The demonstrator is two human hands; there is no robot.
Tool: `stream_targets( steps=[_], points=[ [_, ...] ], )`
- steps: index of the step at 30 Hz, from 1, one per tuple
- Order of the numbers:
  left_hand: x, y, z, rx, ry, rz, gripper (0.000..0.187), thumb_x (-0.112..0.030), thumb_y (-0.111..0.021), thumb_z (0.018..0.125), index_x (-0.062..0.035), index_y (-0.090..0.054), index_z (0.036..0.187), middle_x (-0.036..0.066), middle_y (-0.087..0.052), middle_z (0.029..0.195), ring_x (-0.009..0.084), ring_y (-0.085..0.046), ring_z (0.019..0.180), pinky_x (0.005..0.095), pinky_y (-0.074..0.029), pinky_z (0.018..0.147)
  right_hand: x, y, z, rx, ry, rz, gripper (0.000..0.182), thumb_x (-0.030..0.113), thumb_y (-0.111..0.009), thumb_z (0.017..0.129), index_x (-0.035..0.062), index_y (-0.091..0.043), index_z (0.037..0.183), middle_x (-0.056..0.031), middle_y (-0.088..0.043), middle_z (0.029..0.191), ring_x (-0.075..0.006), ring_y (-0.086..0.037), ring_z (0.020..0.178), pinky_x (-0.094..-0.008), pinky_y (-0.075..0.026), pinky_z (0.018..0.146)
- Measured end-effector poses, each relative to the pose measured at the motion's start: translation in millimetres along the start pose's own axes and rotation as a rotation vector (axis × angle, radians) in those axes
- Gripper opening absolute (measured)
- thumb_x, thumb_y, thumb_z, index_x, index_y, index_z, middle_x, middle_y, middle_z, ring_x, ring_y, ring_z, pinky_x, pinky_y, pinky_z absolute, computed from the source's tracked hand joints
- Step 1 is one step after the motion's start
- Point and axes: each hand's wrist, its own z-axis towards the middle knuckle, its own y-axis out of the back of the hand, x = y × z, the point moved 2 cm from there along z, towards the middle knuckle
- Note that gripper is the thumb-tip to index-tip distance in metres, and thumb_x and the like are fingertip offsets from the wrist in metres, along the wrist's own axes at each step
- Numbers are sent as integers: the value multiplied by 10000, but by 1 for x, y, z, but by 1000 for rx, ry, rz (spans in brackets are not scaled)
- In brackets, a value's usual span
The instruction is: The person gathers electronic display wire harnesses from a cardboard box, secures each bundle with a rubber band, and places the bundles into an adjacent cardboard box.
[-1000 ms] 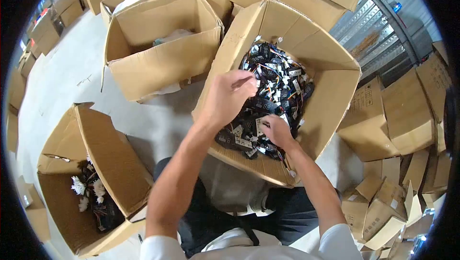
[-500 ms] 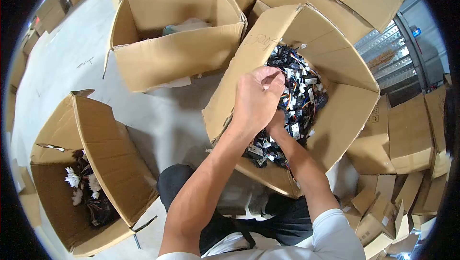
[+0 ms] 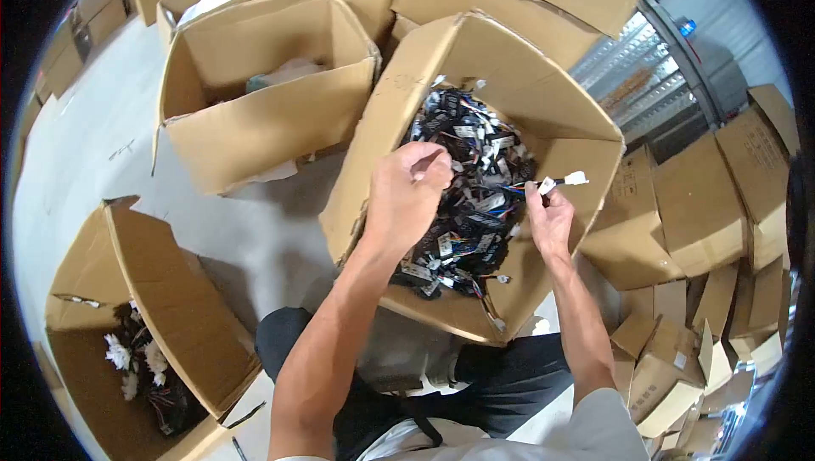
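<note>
My right hand (image 3: 552, 219) pinches a wire cable with a white connector (image 3: 576, 178) and a small white label at its end, above the right side of an open cardboard box (image 3: 569, 160). Where that cable runs among the pile cannot be made out. My left hand (image 3: 406, 193) hovers over the box's left part, thumb and fingers pressed together; whatever they may hold is hidden. Below both hands lies a tangled heap of small black electronic modules (image 3: 475, 244) with coloured wires, white plugs and labels.
A second open box (image 3: 272, 134) with a wrapped bundle stands at the upper left. At lower left, another box (image 3: 174, 291) contains dark wires and white connectors. Stacked cartons (image 3: 705, 206) line the right side, and more (image 3: 509, 2) stand behind.
My right hand has come out of the heap and moved right, a white-ended cable now showing in its fingers. My left hand stays pinched. The whole view has shifted.
</note>
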Motion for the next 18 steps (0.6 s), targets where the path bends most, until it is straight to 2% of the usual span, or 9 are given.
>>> stream_targets(
  steps=[2,4,6,9,11,12,14,16,18],
  points=[
    [4,-10,-3,26,33,-10,217,-110,-644,919,60,-678,1050,58,-686,859,112,-635,788,269,-517,733,4,9,1,43,63,-37,270,245,-681,935,-17,-695,871,40,-610,719,-64,-497,687,-291,-452,612],
    [23,-18,-1,85,-15,60,247,-132,-658,927,64,-670,1077,56,-687,871,107,-630,808,263,-513,746,18,14,-10,83,65,72,242,221,-671,957,34,-642,806,73,-540,694,-33,-434,637,-234,-361,547],
    [28,-32,-6,133,-52,-4,278,-165,-669,940,65,-663,1096,56,-693,899,109,-627,828,270,-511,760,40,20,-26,155,229,22,264,214,-704,945,38,-617,768,77,-534,708,-44,-443,665,-252,-391,573],
    [21,-51,-19,356,-60,34,322,-233,-602,1009,46,-633,1167,22,-665,971,82,-597,900,254,-494,821,50,14,-37,444,388,35,164,139,-752,881,12,-651,857,-53,-601,740,-141,-555,668,-304,-463,609],
    [32,-62,-21,570,-12,-20,366,-273,-554,1033,36,-614,1220,30,-668,1005,91,-601,909,270,-502,819,49,2,-46,486,455,95,135,137,-747,883,25,-678,912,-71,-645,765,-154,-592,671,-322,-502,622],
    [37,-63,-23,645,-21,125,338,-244,-553,1035,40,-631,1199,29,-672,987,94,-602,912,274,-504,813,49,-1,-49,499,500,88,124,129,-742,885,30,-685,933,-76,-656,771,-159,-604,670,-326,-514,628],
    [36,-67,-24,607,65,19,315,-225,-564,1027,40,-657,1169,39,-686,989,105,-616,922,284,-515,824,54,2,-53,530,466,66,138,157,-732,905,32,-691,946,-47,-666,769,-130,-611,671,-304,-526,633],
    [32,-67,-21,440,112,-163,259,-205,-572,1019,21,-693,1059,43,-680,862,96,-595,813,277,-500,727,46,1,-51,570,64,409,163,194,-720,925,34,-689,934,-3,-651,768,-95,-598,675,-273,-519,618],
    [27,-61,-8,241,17,-185,284,-227,-546,1034,14,-691,1079,44,-690,901,105,-601,822,288,-501,767,47,11,-43,465,2,408,182,213,-699,944,32,-675,950,13,-633,783,-71,-583,680,-249,-509,610]
  ],
)
